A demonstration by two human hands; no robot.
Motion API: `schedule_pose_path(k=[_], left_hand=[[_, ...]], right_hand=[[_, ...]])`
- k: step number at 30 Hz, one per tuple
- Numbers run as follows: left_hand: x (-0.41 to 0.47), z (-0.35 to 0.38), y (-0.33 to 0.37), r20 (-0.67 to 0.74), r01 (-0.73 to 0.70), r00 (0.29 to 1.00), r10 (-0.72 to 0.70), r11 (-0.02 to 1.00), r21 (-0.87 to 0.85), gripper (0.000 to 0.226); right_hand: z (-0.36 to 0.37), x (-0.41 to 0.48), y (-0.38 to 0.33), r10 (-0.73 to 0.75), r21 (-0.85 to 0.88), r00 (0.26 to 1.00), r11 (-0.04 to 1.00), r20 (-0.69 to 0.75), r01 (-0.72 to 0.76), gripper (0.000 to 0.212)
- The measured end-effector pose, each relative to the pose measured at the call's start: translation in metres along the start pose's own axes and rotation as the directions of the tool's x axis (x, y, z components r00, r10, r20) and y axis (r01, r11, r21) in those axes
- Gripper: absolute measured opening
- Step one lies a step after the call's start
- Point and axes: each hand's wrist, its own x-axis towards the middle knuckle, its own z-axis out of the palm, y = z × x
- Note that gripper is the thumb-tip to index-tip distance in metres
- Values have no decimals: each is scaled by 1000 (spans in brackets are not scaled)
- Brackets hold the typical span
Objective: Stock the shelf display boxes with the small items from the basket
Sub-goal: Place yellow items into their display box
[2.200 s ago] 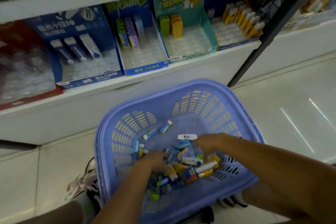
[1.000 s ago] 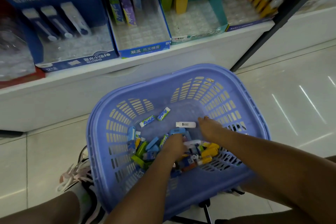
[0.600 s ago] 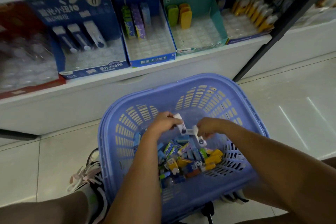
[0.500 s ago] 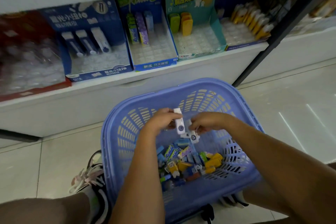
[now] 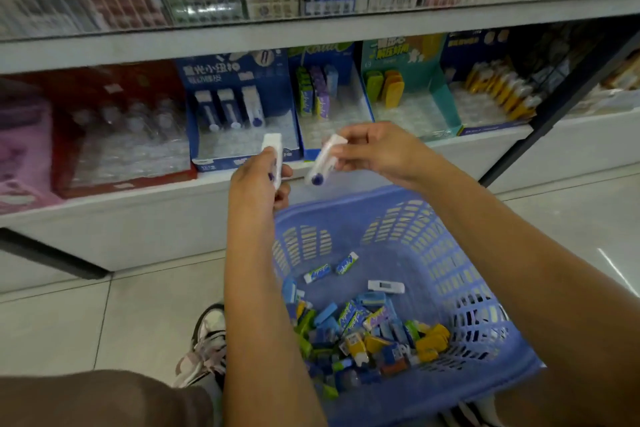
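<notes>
Above the basket (image 5: pixel 446 253), a white stick (image 5: pixel 273 151) is gripped upright in the left hand (image 5: pixel 258 184). A second white stick (image 5: pixel 323 159) is pinched, tilted, in the right hand (image 5: pixel 379 149). Just beyond the left hand, three such sticks are seen in the blue display box (image 5: pixel 242 146), with most of it unfilled. Below both hands a heap of small items (image 5: pixel 374 333) lies in the basket, so most of the stocking is judged undone.
</notes>
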Motion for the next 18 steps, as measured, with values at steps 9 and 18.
schedule_pose_path(k=[9,18], left_hand=[[13,-39,-8,-50,-3,999,-4,991,-131,12],[24,-45,-17,-84,-57,995,48,993,-103,16]], right_hand=[[41,101,-38,-480,-758,850,631,-216,163,25],[38,131,-36,-328,-891,943,442,-57,100,33]])
